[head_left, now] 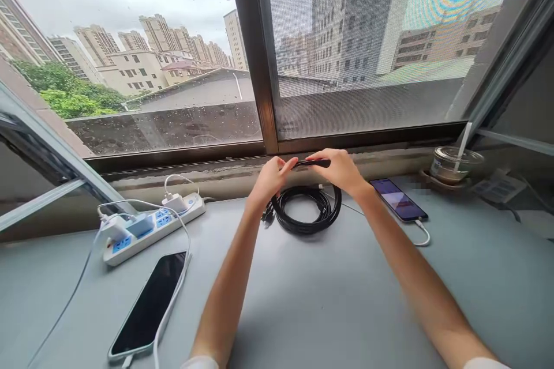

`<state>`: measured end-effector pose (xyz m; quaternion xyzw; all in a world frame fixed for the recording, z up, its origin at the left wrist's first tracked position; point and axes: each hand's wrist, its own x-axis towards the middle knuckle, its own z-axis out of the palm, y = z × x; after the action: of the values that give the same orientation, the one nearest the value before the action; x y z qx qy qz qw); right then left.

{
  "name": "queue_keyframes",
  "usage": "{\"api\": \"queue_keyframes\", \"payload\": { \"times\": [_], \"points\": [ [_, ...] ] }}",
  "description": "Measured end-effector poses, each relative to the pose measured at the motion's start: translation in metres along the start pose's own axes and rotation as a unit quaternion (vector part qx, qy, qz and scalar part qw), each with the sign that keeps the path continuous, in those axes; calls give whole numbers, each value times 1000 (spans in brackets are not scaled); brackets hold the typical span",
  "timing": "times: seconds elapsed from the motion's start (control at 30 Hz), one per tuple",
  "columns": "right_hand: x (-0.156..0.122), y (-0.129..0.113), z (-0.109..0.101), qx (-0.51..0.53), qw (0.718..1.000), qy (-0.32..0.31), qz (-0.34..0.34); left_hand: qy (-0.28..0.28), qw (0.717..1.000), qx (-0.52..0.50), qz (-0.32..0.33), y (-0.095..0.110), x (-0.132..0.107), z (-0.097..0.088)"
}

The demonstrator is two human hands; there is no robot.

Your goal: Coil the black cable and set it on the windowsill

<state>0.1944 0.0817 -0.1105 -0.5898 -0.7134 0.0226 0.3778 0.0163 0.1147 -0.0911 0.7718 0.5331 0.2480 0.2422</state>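
Note:
A coil of black cable (308,208) hangs upright over the grey sill, its lower loop resting on the surface. My left hand (272,177) pinches the top of the coil from the left. My right hand (339,168) grips the same top stretch from the right, fingers closed round the bundled strands. A loose plug end of the cable (267,215) dangles beside my left wrist.
A white power strip (152,229) with chargers lies at the left. A dark phone (149,302) on a white cord lies near the front left. A lit phone (399,200) lies at the right. A glass with a straw (454,164) stands far right. The window frame (259,69) rises behind.

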Motion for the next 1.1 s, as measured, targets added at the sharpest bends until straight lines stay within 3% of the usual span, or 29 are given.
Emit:
{"api": "queue_keyframes", "payload": {
  "times": [0.1, 0.2, 0.27, 0.47, 0.6, 0.77, 0.87, 1.0, 1.1],
  "points": [
    [0, 20, 40, -49, 996, -52, 52, -56, 979, 177, -86, -15, 7, 21],
    [-3, 30, 71, -75, 991, -86, 70, -88, 962, 236, -108, -25, 11, 37],
    [-4, 32, 80, -79, 991, -89, 68, -97, 956, 257, -104, -28, 12, 41],
    [-5, 36, 85, -60, 994, -66, 63, -79, 951, 284, -89, -30, 16, 48],
    [-5, 49, 95, -13, 995, -57, 75, -78, 950, 285, -97, -46, 25, 53],
    [-5, 78, 107, 55, 989, -52, 130, -146, 962, 226, -47, -80, 41, 37],
    [-10, 89, 110, 53, 982, -32, 180, -152, 968, 199, -18, -94, 46, 26],
    [-12, 91, 103, 3, 972, -5, 235, -140, 972, 190, -19, -100, 49, 17],
    [-7, 89, 87, -33, 965, -18, 259, -141, 970, 196, -24, -96, 48, 15]
  ]
}}
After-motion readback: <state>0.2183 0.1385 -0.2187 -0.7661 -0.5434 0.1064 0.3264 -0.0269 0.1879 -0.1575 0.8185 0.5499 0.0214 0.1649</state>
